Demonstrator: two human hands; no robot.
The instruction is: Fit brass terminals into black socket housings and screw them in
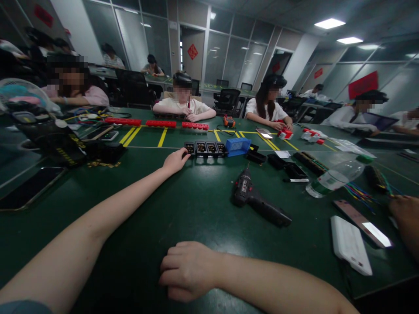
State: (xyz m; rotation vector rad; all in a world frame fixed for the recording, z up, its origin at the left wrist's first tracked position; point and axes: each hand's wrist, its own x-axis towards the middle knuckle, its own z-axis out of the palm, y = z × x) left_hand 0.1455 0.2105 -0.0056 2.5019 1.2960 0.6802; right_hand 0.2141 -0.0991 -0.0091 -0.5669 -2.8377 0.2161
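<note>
My left arm stretches far across the green table [196, 205], and my left hand [176, 159] touches the left end of a row of small black boxes [205, 148], fingers curled against the first one. My right hand [188, 270] rests near me on the table as a loose fist with nothing seen in it. A black electric screwdriver [257, 199] lies between the two hands, to the right. A blue plastic bin [238, 146] stands just right of the black boxes.
Black trays [288, 168], a lying water bottle [334, 176], a white power bank [351, 244], coloured wires [360, 192] and another person's hand [406, 216] are at the right. A phone [29, 188] and fan [22, 98] sit left. Several people sit at the far side behind red blocks [160, 124].
</note>
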